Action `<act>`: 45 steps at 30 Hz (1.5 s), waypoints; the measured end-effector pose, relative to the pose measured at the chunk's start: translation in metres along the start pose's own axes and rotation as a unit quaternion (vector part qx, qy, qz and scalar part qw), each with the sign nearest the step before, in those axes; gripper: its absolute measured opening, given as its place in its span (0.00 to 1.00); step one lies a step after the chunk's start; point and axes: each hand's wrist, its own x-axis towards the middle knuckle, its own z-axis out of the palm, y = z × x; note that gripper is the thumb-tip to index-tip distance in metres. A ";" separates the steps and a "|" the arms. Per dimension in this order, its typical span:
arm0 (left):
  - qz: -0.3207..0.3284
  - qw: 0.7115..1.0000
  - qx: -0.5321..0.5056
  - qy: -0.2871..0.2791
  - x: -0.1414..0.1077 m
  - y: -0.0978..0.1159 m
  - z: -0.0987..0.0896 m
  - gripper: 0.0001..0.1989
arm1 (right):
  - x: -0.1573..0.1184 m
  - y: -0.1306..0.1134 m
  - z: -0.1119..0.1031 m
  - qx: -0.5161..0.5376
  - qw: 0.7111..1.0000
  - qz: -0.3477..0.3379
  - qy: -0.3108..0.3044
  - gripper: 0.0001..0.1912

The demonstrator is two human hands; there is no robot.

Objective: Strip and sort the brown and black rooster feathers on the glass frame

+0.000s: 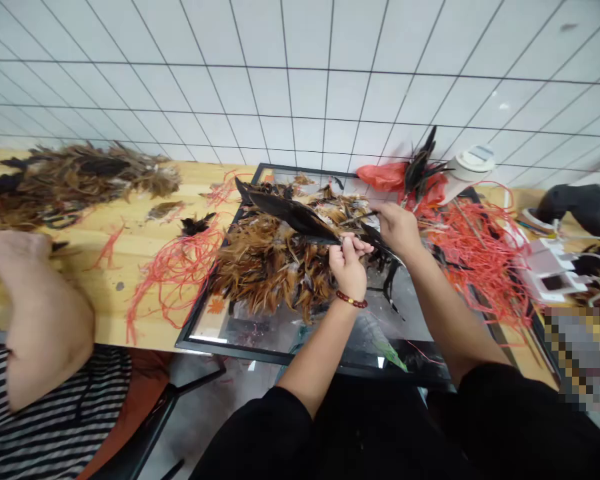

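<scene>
My left hand (349,263), with a beaded bracelet at the wrist, is closed around the quill ends of long black feathers (295,212). These feathers point up and to the left, above a heap of brown feathers (275,267). Just to the right, my right hand (397,228) has its fingers pinched on a thin dark feather (359,218). Another black feather (375,237) lies between the two hands; whether a hand grips it is hidden. Under the heap is a black-framed glass panel (250,333). Loose black feathers (391,283) lie on its glass.
Red plastic string (480,250) is heaped at right, and more red strands (180,273) lie at left. A lidded white cup (467,170) stands beside a red bag (383,177) by the tiled wall. At left, a co-worker's arm (45,300) rests near another feather pile (85,177).
</scene>
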 end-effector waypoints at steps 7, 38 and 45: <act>-0.258 0.948 0.173 -0.069 0.014 -0.008 -0.011 0.08 | -0.115 0.017 0.009 0.107 0.973 -0.011 0.203 0.14; -0.296 0.950 0.024 -0.098 0.022 -0.008 -0.014 0.09 | -0.127 0.024 -0.017 0.081 0.950 0.277 -0.117 0.25; -0.305 0.950 0.035 -0.065 0.022 -0.004 -0.015 0.07 | -0.123 0.011 -0.008 0.058 0.962 0.206 -0.171 0.12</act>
